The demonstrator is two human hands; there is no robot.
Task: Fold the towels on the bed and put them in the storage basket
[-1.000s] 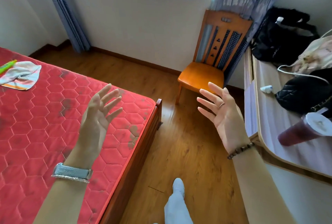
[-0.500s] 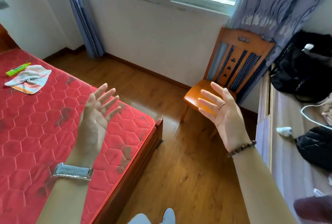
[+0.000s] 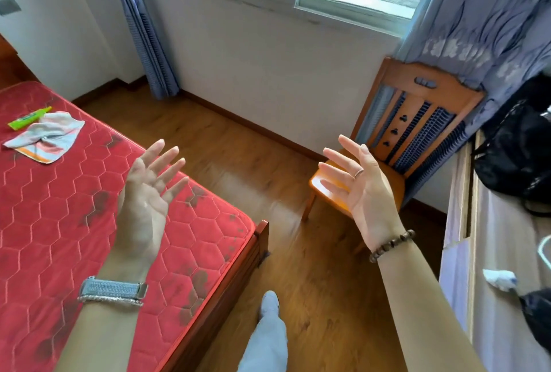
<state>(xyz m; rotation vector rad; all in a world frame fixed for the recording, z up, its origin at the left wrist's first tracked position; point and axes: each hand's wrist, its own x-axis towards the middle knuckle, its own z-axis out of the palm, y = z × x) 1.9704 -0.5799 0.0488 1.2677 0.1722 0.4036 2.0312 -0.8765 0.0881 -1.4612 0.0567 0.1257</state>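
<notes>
The towel (image 3: 44,136) is lying crumpled on the bed (image 3: 59,222) while your left hand (image 3: 146,201) and right hand (image 3: 360,190) are hovering wide and empty; reach over and spread it flat first.

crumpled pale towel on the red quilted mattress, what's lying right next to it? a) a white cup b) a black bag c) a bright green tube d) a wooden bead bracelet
c, a bright green tube lies just beyond the crumpled pale towel near the far left of the red quilted mattress, while both hands are raised open and away from it.
</notes>
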